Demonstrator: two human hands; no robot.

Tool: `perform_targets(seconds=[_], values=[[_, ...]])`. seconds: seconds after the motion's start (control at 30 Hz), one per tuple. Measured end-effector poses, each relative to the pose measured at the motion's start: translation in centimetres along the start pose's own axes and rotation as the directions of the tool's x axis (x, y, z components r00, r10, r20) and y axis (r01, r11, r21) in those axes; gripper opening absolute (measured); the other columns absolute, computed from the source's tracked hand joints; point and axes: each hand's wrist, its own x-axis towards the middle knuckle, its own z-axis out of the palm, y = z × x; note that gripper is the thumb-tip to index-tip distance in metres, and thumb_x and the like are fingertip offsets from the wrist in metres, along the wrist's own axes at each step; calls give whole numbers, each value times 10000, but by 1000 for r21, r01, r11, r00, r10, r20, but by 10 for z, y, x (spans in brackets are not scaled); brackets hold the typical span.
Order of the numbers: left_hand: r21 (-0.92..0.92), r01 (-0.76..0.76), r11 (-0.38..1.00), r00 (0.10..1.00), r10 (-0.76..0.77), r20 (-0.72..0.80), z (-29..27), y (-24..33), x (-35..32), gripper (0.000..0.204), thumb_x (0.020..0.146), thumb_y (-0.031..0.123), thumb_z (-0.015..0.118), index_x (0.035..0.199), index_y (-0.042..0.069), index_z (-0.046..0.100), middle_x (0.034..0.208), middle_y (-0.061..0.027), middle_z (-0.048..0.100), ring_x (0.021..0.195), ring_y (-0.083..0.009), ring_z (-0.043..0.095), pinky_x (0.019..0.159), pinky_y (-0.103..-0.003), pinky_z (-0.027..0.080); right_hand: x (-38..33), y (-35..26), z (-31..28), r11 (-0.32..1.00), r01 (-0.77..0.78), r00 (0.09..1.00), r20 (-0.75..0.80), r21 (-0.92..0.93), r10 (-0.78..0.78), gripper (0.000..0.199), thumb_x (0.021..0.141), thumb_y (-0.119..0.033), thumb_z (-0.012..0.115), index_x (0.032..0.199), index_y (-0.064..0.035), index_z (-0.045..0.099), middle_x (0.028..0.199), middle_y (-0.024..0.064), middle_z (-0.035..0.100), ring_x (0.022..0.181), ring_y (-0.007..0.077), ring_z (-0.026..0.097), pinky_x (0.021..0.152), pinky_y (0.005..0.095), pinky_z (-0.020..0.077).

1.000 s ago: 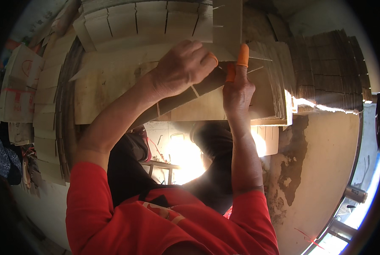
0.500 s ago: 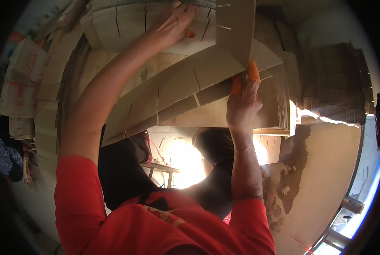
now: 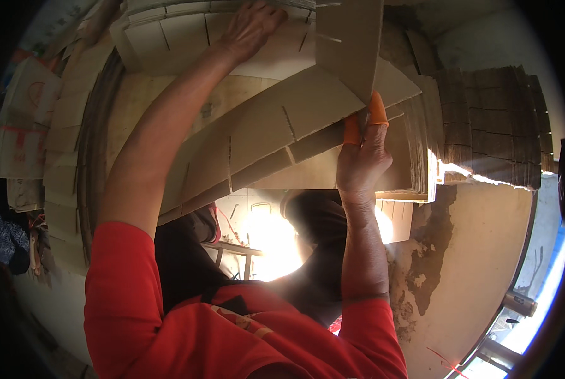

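My right hand (image 3: 362, 161), with orange covers on its thumb and finger, pinches slotted cardboard strips where they meet. One long cardboard strip (image 3: 251, 136) slants down to the left, with cut slots along its lower edge. Another cardboard strip (image 3: 349, 44) stands upright across it, and a further strip shows just beneath the long one. At the far side my left hand (image 3: 252, 30) is at the top edge of a stack of slotted cardboard (image 3: 188, 31). Its fingers are bent together; their tips and whatever they grip are hidden.
A wooden board (image 3: 222, 104) lies under the strips. Stacked cardboard (image 3: 484, 126) stands at the right, and more cardboard (image 3: 65, 158) at the left beside a white box with red marks (image 3: 22, 120). Below, bright light falls between my legs near a metal frame (image 3: 235, 249).
My left hand's fingers have drawn together at the far stack; the orange-covered tips that showed before are hidden. My right hand keeps its pinch on the strips, almost unmoved.
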Motion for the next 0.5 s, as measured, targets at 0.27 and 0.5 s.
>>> perform_targets(seconds=[0.27, 0.5], values=[[-60, -80, 995, 997, 79, -15, -26, 21, 1, 232, 648, -18, 597, 865, 62, 581, 797, -64, 600, 828, -271, 581, 693, -384, 494, -1, -4, -10, 997, 72, 997, 35, -23, -71, 513, 873, 39, 582, 1355, -22, 416, 1084, 189, 643, 913, 222, 662, 775, 266, 516], [-115, -41, 992, 999, 37, -38, -39, 43, 6, 174, 638, -28, 611, 779, 69, 579, 752, -49, 582, 791, -240, 576, 595, -369, 502, -6, -6, -18, 999, -16, 991, 130, -45, 22, 506, 881, 46, 566, 1359, -22, 416, 1065, 208, 643, 859, 244, 671, 712, 277, 531]])
